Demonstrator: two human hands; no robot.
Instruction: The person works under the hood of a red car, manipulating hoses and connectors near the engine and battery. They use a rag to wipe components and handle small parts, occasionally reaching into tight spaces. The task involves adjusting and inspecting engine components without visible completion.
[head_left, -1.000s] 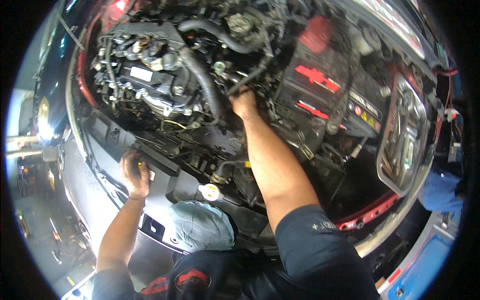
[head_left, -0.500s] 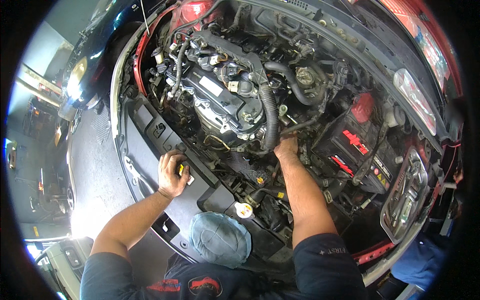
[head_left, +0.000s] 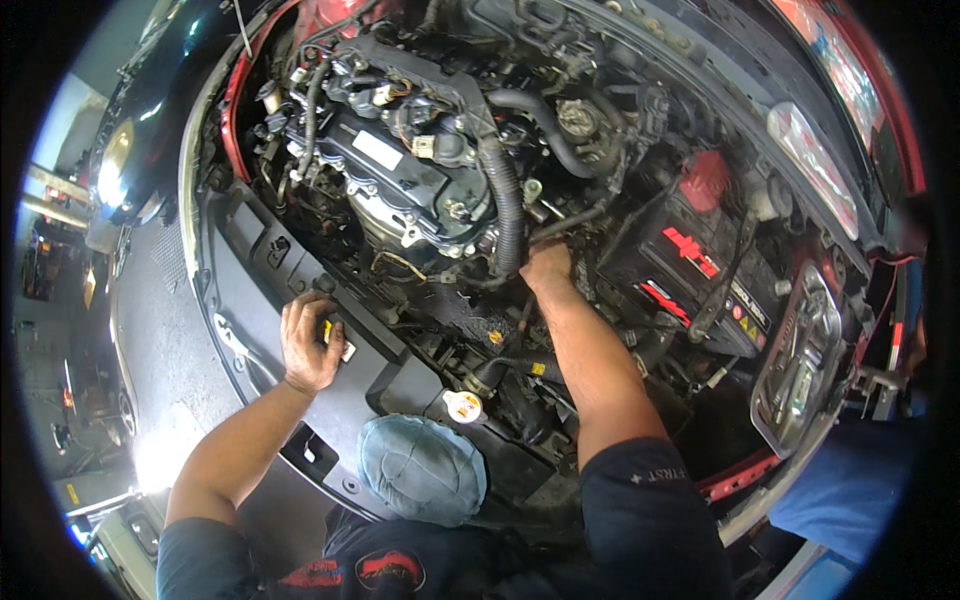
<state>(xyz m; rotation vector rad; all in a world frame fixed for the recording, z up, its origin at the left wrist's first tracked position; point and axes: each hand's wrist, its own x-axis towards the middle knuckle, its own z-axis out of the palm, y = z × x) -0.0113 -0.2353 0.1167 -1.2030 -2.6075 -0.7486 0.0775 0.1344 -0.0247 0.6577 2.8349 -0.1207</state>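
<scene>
Black ribbed tubular hose (head_left: pixel 503 205) runs near-vert. at ctr frame, just up-left of R hand (head_left: pixel 548 268) (nearer; grip hidden, can't tell); L hand (head_left: pixel 312 345) loosely spread on black plastic panel (head_left: pixel 375 362).

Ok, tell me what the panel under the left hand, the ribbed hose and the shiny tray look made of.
Panel: probably moulded plastic, dark with a dull sheen, judging by its shaped recesses.
Ribbed hose: flexible plastic or rubber, either fits; dull dark grey, evenly corrugated along its curve.
Shiny tray: likely metal, smooth silver, given its bright rim reflections.
</scene>
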